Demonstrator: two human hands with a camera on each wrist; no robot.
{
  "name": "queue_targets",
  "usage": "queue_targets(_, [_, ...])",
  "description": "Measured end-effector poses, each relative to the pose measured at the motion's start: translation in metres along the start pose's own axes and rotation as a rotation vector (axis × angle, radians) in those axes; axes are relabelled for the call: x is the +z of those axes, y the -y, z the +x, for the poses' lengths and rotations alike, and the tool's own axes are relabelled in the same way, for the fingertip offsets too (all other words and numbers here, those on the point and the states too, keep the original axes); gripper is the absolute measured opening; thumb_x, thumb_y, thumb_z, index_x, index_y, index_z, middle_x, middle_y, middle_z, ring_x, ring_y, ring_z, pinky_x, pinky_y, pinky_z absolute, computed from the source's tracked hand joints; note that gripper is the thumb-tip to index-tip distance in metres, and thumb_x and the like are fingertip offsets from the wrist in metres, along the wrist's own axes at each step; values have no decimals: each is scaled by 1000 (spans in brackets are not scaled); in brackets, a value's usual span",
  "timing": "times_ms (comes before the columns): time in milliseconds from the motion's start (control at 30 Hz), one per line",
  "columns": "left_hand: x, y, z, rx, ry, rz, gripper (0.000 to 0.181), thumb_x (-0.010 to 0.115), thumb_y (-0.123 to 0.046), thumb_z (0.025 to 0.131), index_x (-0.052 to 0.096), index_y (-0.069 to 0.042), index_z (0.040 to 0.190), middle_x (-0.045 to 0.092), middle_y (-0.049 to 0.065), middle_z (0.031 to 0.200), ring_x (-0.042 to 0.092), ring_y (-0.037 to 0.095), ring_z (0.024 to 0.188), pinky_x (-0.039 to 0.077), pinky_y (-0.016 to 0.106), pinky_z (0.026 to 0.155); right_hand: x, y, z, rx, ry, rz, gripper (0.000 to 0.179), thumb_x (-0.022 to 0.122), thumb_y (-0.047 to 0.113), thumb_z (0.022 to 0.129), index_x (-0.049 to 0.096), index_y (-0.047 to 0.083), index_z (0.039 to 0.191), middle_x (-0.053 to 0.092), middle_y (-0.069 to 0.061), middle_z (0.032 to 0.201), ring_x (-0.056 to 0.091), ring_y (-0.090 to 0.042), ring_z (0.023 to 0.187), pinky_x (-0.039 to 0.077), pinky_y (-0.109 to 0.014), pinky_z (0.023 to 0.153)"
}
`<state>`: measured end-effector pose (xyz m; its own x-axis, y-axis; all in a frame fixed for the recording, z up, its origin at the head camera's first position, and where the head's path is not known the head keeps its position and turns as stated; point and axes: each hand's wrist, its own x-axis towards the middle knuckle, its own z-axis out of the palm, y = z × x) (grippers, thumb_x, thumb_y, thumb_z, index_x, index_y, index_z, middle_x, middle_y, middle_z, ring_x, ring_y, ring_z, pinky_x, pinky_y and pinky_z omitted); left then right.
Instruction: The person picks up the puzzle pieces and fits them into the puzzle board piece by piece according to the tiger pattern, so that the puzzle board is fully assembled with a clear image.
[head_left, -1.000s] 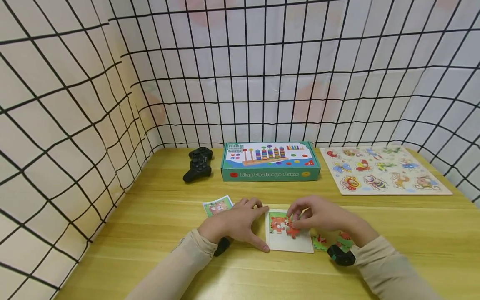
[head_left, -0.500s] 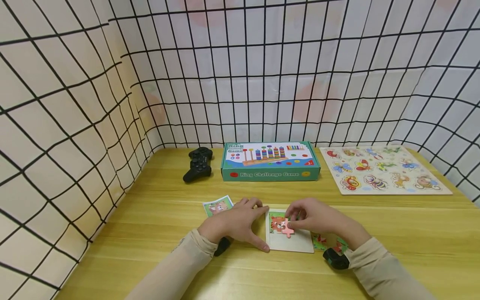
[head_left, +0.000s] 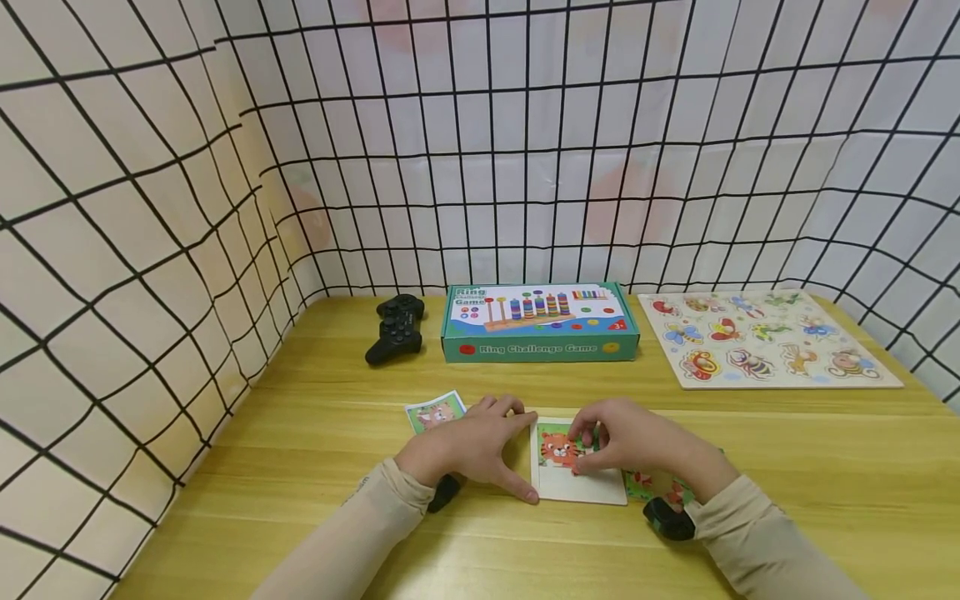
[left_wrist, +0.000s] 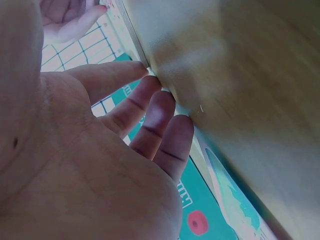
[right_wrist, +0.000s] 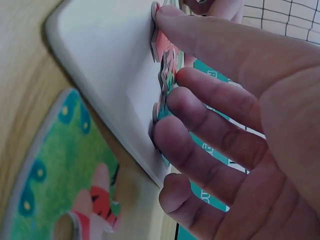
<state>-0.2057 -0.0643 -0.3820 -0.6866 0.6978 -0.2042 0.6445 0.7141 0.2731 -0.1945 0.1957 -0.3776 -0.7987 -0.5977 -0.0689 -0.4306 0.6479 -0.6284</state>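
Note:
My left hand (head_left: 480, 442) spans the left edge of a white puzzle tray (head_left: 581, 490), index fingertip at the far corner and thumb at the near one. Inside the tray, joined jigsaw pieces (head_left: 557, 448) show an orange tiger face on green. The right hand (head_left: 637, 433) holds a jigsaw piece down in the tray between thumb and fingers, mostly covering it. In the right wrist view its thumb rests on a red piece (right_wrist: 159, 40); other fingertips touch pieces beyond. Loose jigsaw pieces (head_left: 641, 483) lie right of the tray, partly under the right wrist.
A tiger picture card (head_left: 437, 410) lies partly behind my left hand. Farther back are a black game controller (head_left: 397, 329), a green Ring Challenge Game box (head_left: 540, 325) and an insect puzzle board (head_left: 765, 342). Black wire mesh (head_left: 480, 167) surrounds the table's back and sides.
My right hand has shifted slightly left and brought the jigsaw piece, earlier tilted above the tray, down against the tiger pieces. The left hand has stayed at the tray's edge.

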Motion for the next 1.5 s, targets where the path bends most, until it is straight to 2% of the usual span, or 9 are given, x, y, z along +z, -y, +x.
queue_targets(367, [-1,1,2,4,-3,2,110,70,-79,72,37,-19,158,39,0,145,38,22,127,39,41,105,0,1,2,-7,10,-53,25,84,32,83,76,18,102,59,9,81,54,-13,76,47,-28,65])
queue_targets(467, [0,1,2,2,-3,9,110,69,-80,72,37,-19,158,38,0,145,38,22,128,39,41,106,0,2,1,-17,17,-54,25,84,32,84,76,18,103,59,9,81,53,-13,76,47,-28,65])
queue_targets(733, [1,1,3,-2,-8,23,110,68,-81,72,37,-19,158,38,0,146,38,22,128,38,41,106,-1,-1,1,20,10,-41,24,84,31,83,73,16,98,59,8,78,54,-12,71,46,-26,61])
queue_targets(1500, [1,1,2,-2,-4,22,111,68,-81,72,37,-19,158,38,0,146,37,21,128,37,41,107,-3,-2,-1,-4,35,-26,25,83,29,85,75,14,104,59,7,77,54,-12,71,46,-27,63])
